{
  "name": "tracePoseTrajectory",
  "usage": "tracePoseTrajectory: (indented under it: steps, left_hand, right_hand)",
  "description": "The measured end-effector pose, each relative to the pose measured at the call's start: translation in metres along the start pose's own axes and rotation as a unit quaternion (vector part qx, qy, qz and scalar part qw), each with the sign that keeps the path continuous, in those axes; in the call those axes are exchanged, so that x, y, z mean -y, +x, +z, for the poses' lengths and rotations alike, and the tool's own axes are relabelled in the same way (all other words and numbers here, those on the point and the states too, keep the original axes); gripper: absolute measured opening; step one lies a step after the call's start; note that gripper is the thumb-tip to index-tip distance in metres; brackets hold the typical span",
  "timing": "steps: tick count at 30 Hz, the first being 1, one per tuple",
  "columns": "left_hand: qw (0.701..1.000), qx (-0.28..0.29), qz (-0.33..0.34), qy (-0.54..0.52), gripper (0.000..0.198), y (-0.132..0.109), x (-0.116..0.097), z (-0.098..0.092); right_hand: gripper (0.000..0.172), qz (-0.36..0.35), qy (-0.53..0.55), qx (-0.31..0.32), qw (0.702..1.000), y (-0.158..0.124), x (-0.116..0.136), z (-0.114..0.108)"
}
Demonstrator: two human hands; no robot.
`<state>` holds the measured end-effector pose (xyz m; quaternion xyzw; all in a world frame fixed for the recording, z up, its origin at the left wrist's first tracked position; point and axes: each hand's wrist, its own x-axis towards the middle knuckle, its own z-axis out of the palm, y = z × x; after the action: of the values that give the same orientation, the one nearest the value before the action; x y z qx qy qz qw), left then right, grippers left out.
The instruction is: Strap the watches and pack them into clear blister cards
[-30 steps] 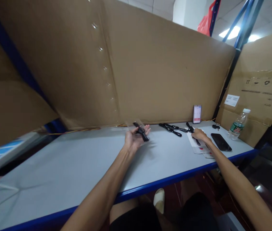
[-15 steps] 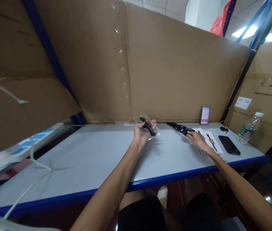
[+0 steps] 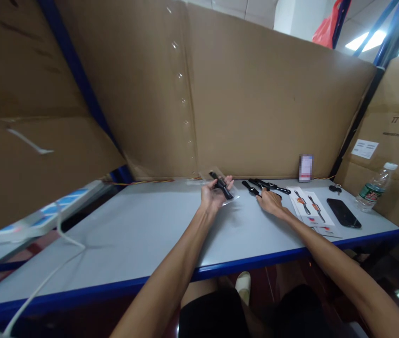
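Head view: beyond the table [image 3: 238,268] and its blue front edge, bare grey top fills the lower left. At centre frame the left hand [image 3: 214,197], palm up and half curled, cradles a bagged black strap [image 3: 222,186]. Just right of it, the right hand [image 3: 270,203] lies palm down against loose black straps [image 3: 271,187]; whether it grips one cannot be told. A cardboard wall [image 3: 255,103] closes the far edge.
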<state>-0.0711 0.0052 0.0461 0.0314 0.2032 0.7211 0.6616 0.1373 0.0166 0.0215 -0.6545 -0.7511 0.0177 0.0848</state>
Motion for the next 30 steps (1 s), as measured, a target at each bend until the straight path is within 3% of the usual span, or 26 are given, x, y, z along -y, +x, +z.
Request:
tracePoseTrajectory:
  steps: [4, 7, 10, 14, 17, 20, 23, 27, 30]
  left_hand:
    - [1.0, 0.0, -0.002, 0.003, 0.02, -0.003, -0.001, 0.001]
    - [1.0, -0.004, -0.004, 0.007, 0.02, -0.005, -0.001, 0.002]
    - [1.0, -0.005, -0.008, -0.001, 0.02, -0.004, 0.0, 0.002]
    - [1.0, 0.007, -0.011, -0.003, 0.021, -0.003, 0.002, 0.003]
    - [1.0, 0.01, -0.013, 0.006, 0.022, -0.005, 0.003, 0.005]
    - [1.0, 0.007, -0.012, 0.018, 0.023, -0.007, 0.003, 0.005]
    - [1.0, 0.005, -0.017, 0.019, 0.022, -0.007, 0.001, 0.004]
    - [1.0, -0.004, -0.014, 0.012, 0.021, -0.004, 0.0, 0.002]
    - [1.0, -0.005, -0.012, -0.003, 0.02, -0.002, 0.001, 0.001]
  right_hand:
    - [0.041, -0.037, -0.04, -0.009, 0.998, 0.004, 0.01, -0.001]
    - [0.039, -0.039, -0.062, -0.023, 0.997, -0.004, 0.002, -0.015]
    - [0.042, 0.012, -0.077, -0.045, 0.996, -0.022, -0.03, -0.038]
    - [0.053, 0.133, -0.125, -0.045, 0.982, -0.054, -0.085, -0.056]
    - [0.064, 0.188, -0.135, -0.003, 0.973, -0.071, -0.111, -0.053]
    - [0.062, 0.199, -0.119, 0.027, 0.972, -0.077, -0.122, -0.043]
    - [0.06, 0.214, -0.097, 0.006, 0.972, -0.077, -0.124, -0.037]
    - [0.074, 0.233, -0.06, -0.046, 0.97, -0.073, -0.139, -0.038]
    - [0.058, 0.246, 0.022, -0.019, 0.969, -0.069, -0.161, -0.046]
